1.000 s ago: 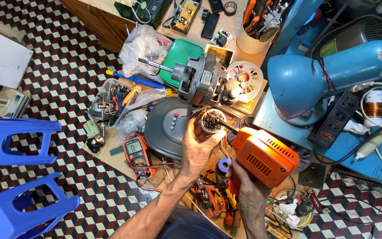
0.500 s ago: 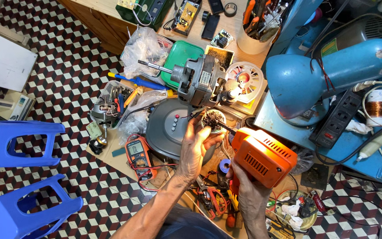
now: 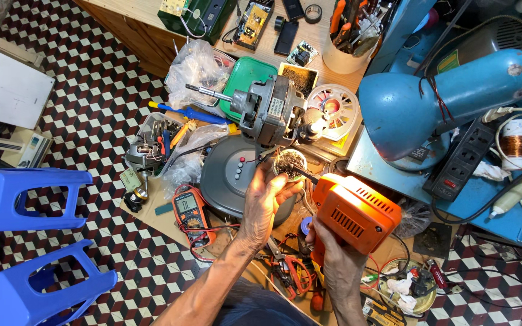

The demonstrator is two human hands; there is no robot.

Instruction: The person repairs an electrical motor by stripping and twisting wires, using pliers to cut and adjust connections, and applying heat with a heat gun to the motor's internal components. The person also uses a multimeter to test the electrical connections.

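One orange plastic soldering gun (image 3: 354, 211) is gripped by the right hand (image 3: 333, 256), fingers wrapped tight round its handle; its thin dark tip is pointed left at one small round tin of dark material (image 3: 290, 164). That tin is held at the left hand (image 3: 264, 202), between the raised fingertips; the fingers are closed on its lower edge, thumb side partly hidden. The tin sits at centre, just below one grey metal electric motor with a protruding shaft (image 3: 267, 108) and just above one dark grey round appliance base with small buttons (image 3: 231, 175), which is partly covered by the left hand.

Counted nearby: one orange-cased digital multimeter (image 3: 190, 212) left of the left wrist, one green plastic tray (image 3: 246, 75) behind the motor, one white round fan guard with a red centre (image 3: 333, 111) right of the motor, one big blue metal desk lamp (image 3: 442, 99) at right, one black power strip (image 3: 459, 166) under the lamp, one copper wire spool (image 3: 515, 145) at far right, one crumpled clear plastic bag (image 3: 197, 66), two blue plastic stools (image 3: 25, 199) at left on the checkered tile floor (image 3: 92, 115). Loose red wires and pliers are seen by the right wrist, number unclear.
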